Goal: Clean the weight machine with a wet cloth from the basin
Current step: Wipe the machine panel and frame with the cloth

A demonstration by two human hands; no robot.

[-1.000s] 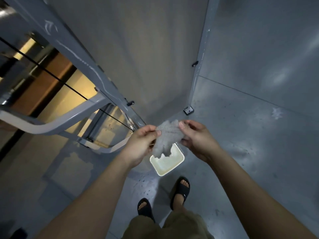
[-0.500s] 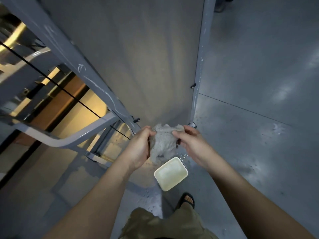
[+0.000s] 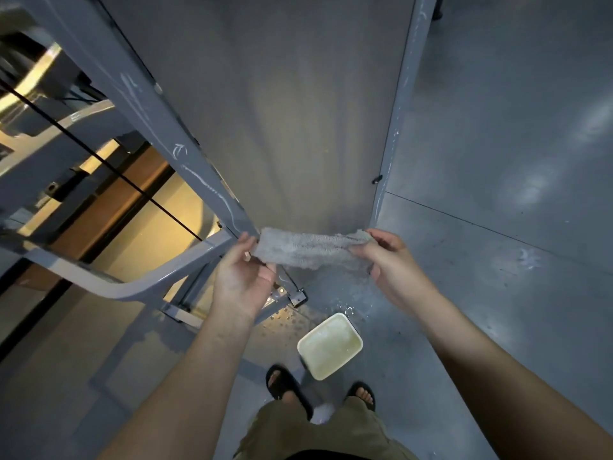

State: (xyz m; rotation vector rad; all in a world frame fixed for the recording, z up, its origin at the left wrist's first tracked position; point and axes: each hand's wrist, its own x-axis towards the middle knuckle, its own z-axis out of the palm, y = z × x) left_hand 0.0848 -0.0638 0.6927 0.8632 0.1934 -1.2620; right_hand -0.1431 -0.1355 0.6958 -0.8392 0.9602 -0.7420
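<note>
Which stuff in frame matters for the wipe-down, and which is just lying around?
Job:
- cloth, stretched between left hand and right hand
- basin, holding water, on the floor
- weight machine frame

Just there:
- sandals on the person's feet
- shorts

Single view, from a wide-angle camera worn on the person's head. It faces forward and steeply down from standing height. Both forearms enter from the bottom edge. The left hand (image 3: 243, 277) and right hand (image 3: 389, 260) sit near the middle of the picture, close to the lens, with the cloth (image 3: 308, 249) stretched between them. The floor (image 3: 497, 260) lies well below, carrying the basin (image 3: 330, 345) and the person's sandals (image 3: 288, 386) near the bottom edge. The machine frame (image 3: 142, 94) rises toward the lens at upper left, and the wide angle splays its lines outward.
</note>
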